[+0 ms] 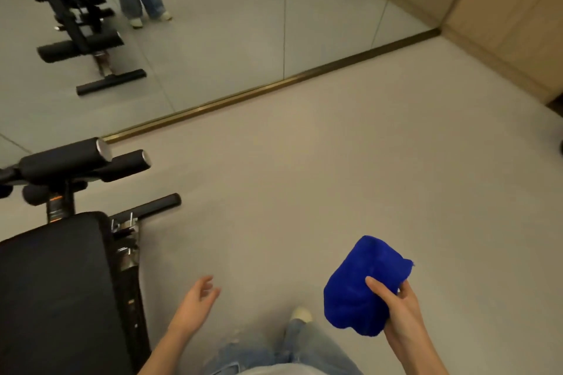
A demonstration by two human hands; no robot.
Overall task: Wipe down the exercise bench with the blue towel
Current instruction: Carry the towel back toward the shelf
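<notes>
Towel first: my right hand (399,307) holds the blue towel (356,286), all bunched up in a soft lump. My thumb lies across the front of it and my other fingers curl round the back, so I have a good grip. The towel is up in the air, well off to the right of the exercise bench (51,283). It does not touch the bench at all.

My left hand (195,304) is between the towel and the bench, nearer to the bench's right edge. Its fingers are loose and a little bent, and it holds nothing.

Past the far end of the bench are the black foam rollers (70,161). Past those is a big mirror (243,24), and it shows the bench again. My shoe (301,314) is on the floor to the right of the bench.

I think I am at the very start. I have the towel, but no wiping has begun.

Next I need to turn to the bench and bring my right hand across to the black pad. Then I press the towel down and rub along the pad. The towel is in a ball, so I may open it a bit with my left hand, so that more of it touches. I should watch the shiny metal parts (125,237) on the bench's right side, as the towel could catch there.
</notes>
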